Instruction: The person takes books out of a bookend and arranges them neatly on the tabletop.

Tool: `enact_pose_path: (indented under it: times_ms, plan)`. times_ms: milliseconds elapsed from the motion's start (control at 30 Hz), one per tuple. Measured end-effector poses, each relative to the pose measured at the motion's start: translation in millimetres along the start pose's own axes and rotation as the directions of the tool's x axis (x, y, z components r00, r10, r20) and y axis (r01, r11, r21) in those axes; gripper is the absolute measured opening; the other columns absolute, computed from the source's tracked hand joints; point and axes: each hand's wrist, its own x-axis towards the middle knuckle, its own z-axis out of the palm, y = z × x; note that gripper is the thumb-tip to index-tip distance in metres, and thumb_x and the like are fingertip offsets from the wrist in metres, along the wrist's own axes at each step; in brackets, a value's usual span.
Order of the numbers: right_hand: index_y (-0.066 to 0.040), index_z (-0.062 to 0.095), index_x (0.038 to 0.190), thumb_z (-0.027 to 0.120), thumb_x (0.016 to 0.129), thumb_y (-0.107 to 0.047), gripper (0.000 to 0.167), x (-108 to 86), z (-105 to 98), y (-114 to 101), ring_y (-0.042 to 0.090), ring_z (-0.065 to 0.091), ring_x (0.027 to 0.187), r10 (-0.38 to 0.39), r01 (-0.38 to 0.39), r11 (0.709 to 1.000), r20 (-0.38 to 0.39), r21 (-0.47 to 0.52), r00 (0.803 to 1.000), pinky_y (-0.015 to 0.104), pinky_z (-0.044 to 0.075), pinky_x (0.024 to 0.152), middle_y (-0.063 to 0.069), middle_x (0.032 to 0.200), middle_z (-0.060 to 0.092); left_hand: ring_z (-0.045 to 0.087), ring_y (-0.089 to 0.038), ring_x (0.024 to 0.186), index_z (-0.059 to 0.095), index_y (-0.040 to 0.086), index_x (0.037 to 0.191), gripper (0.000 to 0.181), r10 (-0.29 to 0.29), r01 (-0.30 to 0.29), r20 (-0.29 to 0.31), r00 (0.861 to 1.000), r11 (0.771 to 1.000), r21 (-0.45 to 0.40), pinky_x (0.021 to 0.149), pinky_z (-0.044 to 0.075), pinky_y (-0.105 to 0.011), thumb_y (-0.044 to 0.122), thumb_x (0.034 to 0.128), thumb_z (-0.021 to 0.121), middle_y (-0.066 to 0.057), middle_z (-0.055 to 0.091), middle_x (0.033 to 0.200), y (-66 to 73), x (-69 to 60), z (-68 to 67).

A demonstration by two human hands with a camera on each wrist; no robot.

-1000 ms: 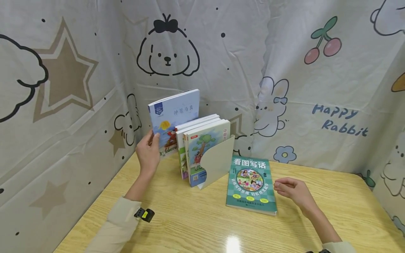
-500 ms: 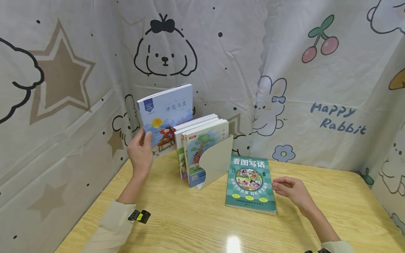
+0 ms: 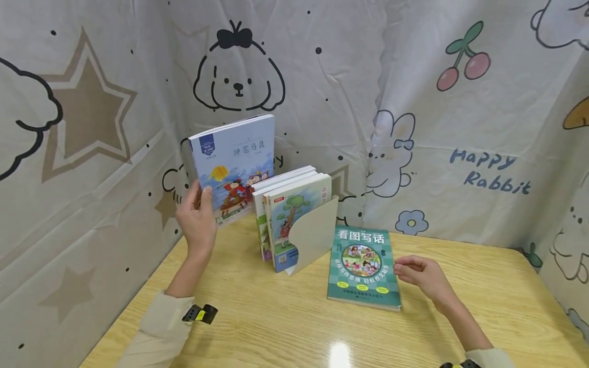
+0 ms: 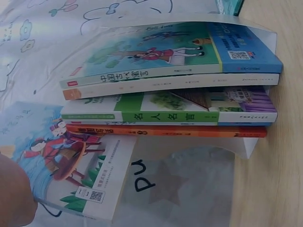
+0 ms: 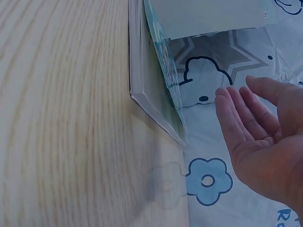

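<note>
A light-blue picture book [image 3: 239, 163] is held up off the table by my left hand [image 3: 198, 220], thumb on its front cover at the spine side. In the left wrist view the same book [image 4: 71, 165] tilts beside the row of books, partly behind my thumb. Several books [image 3: 292, 214] stand upright in a cream bookend [image 3: 317, 232]. Flat on the table lies a green book [image 3: 363, 268]. My right hand [image 3: 423, 278] hovers at its right edge, fingers loosely bent and holding nothing; the right wrist view shows the hand [image 5: 260, 127] apart from the book.
The light wood table [image 3: 276, 322] runs to a patterned cloth [image 3: 322, 102] hung along the back and sides. The bookend with its books stands between the two hands, left of the green book.
My left hand has moved left and slightly up with the light-blue book, away from the standing books. The right hand stays almost in place beside the green book.
</note>
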Motion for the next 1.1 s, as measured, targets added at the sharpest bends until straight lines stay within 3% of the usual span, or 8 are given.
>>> enact_pose_path:
  times_ms: [167, 267, 400, 500, 733, 867, 1033, 1100]
  plan:
    - [0.020, 0.055, 0.123, 0.065, 0.099, -0.010, 0.040, 0.4, 2, -2, 0.024, 0.070, 0.100, -0.015, 0.015, 1.000, 0.007, -0.008, 1.000, 0.040, 0.055, 0.088, 0.031, 0.115, 0.064, 0.048, -0.005, 0.077, 0.062, -0.011, 0.127, 0.029, 0.021, -0.021, -0.061, 0.998, 1.000, -0.001, 0.071, 0.042, -0.018, 0.001, 0.1012, 0.056, -0.027, 0.065, 0.103, 25.6, -3.8, -1.7]
    - [0.020, 0.055, 0.123, 0.065, 0.099, -0.010, 0.040, 0.3, 3, -1, 0.023, 0.070, 0.100, -0.018, 0.018, 1.000, 0.014, -0.008, 1.000, 0.040, 0.055, 0.088, 0.031, 0.115, 0.064, 0.045, -0.004, 0.073, 0.062, -0.011, 0.127, 0.029, 0.042, -0.043, -0.096, 0.995, 0.999, -0.005, 0.067, 0.039, -0.018, 0.000, 0.1009, 0.056, -0.027, 0.064, 0.097, 32.0, -4.2, -2.7]
    - [0.019, 0.056, 0.123, 0.065, 0.098, -0.010, 0.039, -0.2, 4, 0, 0.022, 0.070, 0.100, -0.020, 0.020, 1.000, 0.020, -0.015, 1.000, 0.040, 0.055, 0.089, 0.030, 0.116, 0.064, 0.056, -0.008, 0.079, 0.064, -0.005, 0.128, 0.029, 0.046, -0.048, -0.132, 0.990, 0.999, -0.011, 0.068, 0.045, -0.018, 0.004, 0.1023, 0.055, -0.021, 0.068, 0.104, 28.1, -0.2, -3.4]
    - [0.018, 0.057, 0.123, 0.065, 0.099, -0.011, 0.038, -0.6, 3, 0, 0.022, 0.070, 0.100, -0.025, 0.025, 0.999, 0.028, -0.020, 0.999, 0.039, 0.055, 0.088, 0.030, 0.115, 0.065, 0.062, -0.013, 0.086, 0.066, 0.000, 0.127, 0.028, 0.027, -0.035, -0.170, 0.985, 0.998, -0.047, 0.071, 0.051, -0.019, 0.006, 0.1027, 0.055, -0.015, 0.069, 0.109, 32.7, 2.6, -3.6]
    - [0.017, 0.058, 0.122, 0.065, 0.099, -0.012, 0.038, -0.3, 2, -3, 0.023, 0.069, 0.101, -0.046, 0.047, 0.998, 0.026, -0.032, 0.999, 0.039, 0.056, 0.088, 0.029, 0.114, 0.065, 0.061, -0.018, 0.084, 0.068, -0.004, 0.122, 0.025, 0.131, -0.162, -0.215, 0.968, 0.977, -0.136, 0.070, 0.049, -0.023, 0.002, 0.1018, 0.054, -0.016, 0.070, 0.108, 57.0, 7.9, -2.7]
    - [0.016, 0.058, 0.122, 0.065, 0.099, -0.014, 0.038, -1.3, 4, -4, 0.023, 0.069, 0.101, -0.040, 0.041, 0.998, 0.025, -0.043, 0.999, 0.040, 0.055, 0.088, 0.028, 0.115, 0.065, 0.058, -0.017, 0.078, 0.069, -0.003, 0.121, 0.025, 0.169, -0.209, -0.221, 0.960, 0.963, -0.169, 0.066, 0.045, -0.024, 0.001, 0.1019, 0.054, -0.016, 0.071, 0.105, 61.8, 9.9, -3.3]
    - [0.016, 0.059, 0.122, 0.066, 0.099, -0.015, 0.039, -3.6, 6, -4, 0.017, 0.069, 0.099, -0.037, 0.038, 0.998, 0.019, -0.055, 0.999, 0.040, 0.055, 0.088, 0.028, 0.116, 0.064, 0.042, -0.011, 0.067, 0.070, -0.007, 0.111, 0.021, 0.207, -0.253, -0.247, 0.947, 0.952, -0.173, 0.062, 0.033, -0.022, -0.001, 0.1010, 0.053, -0.004, 0.061, 0.082, 65.1, 11.9, -4.0]
    - [0.015, 0.059, 0.122, 0.066, 0.099, -0.014, 0.038, -4.3, 7, -4, 0.017, 0.069, 0.098, -0.041, 0.042, 0.997, 0.016, -0.060, 0.999, 0.040, 0.055, 0.088, 0.029, 0.116, 0.064, 0.045, -0.011, 0.068, 0.071, -0.007, 0.110, 0.020, 0.208, -0.260, -0.260, 0.943, 0.948, -0.182, 0.063, 0.036, -0.022, -0.001, 0.1005, 0.054, -0.003, 0.061, 0.082, 66.6, 13.4, -4.0]
